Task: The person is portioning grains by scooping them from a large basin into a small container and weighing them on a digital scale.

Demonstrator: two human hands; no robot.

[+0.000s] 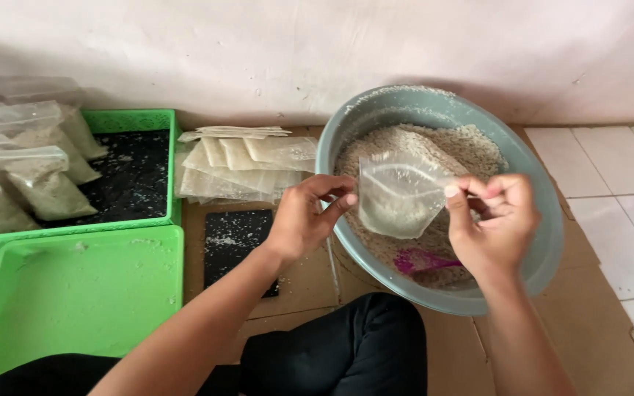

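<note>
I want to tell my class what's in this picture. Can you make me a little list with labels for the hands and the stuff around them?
left hand: pinches one edge of a small clear plastic bag
right hand: pinches the bag's other edge
bag: held open over the basin, a little white grain inside
basin: grey-blue, full of white grain, pink scoop lying in it
empty bags: stacked left of the basin
green trays: far one holds filled bags; near one has only stray grains

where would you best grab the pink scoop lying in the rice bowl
Probably by the handle of the pink scoop, coming from the right, where it points toward the right hand. The scoop end lies lower left, partly sunk in the rice in the grey bowl, so the slim handle looks like the freer part. Both hands currently pinch the clear bag.
</note>
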